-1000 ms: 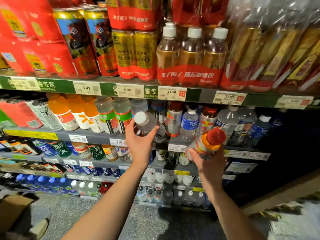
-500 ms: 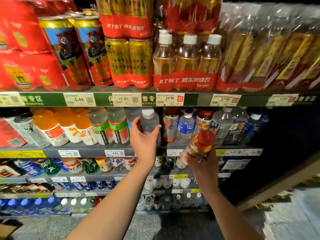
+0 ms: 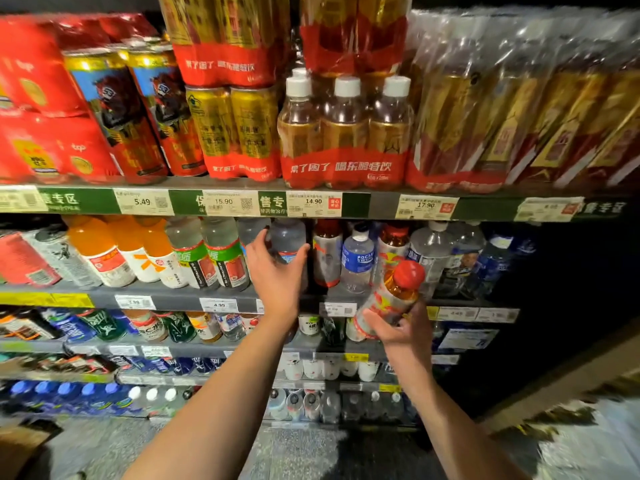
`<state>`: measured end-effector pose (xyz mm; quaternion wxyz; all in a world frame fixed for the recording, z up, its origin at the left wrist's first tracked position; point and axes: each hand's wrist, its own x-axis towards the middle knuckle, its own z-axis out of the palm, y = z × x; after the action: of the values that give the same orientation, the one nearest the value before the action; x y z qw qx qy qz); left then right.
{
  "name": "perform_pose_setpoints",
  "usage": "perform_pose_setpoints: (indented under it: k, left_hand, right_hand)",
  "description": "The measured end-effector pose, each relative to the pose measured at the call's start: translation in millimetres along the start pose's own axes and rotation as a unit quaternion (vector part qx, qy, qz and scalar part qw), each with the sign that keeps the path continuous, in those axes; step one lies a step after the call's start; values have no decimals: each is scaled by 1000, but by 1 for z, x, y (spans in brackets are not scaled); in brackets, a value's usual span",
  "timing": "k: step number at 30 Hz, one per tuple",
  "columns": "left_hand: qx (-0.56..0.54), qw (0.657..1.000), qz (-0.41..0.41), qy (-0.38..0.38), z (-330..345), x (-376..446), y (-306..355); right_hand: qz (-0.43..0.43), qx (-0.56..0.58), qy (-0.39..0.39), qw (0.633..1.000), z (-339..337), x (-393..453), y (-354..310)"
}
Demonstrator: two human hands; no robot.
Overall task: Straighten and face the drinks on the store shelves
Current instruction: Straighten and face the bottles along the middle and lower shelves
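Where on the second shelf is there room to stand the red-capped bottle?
The second shelf looks packed edge to edge. Only narrow dark gaps show: between the clear bottle and red-labelled bottle, and beside the Pocari bottle.

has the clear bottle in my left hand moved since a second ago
Yes. The clear bottle, gripped by the left hand, has gone from out in front of the second shelf's edge up and back into the row.

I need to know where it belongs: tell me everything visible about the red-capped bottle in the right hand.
The red-capped clear plastic bottle holds amber drink and wears a white label with red and yellow print. It tilts, cap up and to the right, off the shelf. The right hand cradles its lower half from below, fingers curled round it.
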<state>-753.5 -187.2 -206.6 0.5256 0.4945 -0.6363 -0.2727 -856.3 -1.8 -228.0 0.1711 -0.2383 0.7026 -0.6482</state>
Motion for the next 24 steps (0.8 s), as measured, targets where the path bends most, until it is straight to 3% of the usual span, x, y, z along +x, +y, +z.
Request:
perform_pose_setpoints:
  k: [6,14,24]
  left_hand:
    - [0,1000,3,13,9,-40,8]
    - [28,978,90,-187,56,-69,25]
    - [152,968,97,-172,78,-62,43]
  right_hand:
    - [49,10,-27,998,-24,14,23]
    - [46,-6,-14,999,-67,18,33]
    - [46,-8,14,999,-103,24,42]
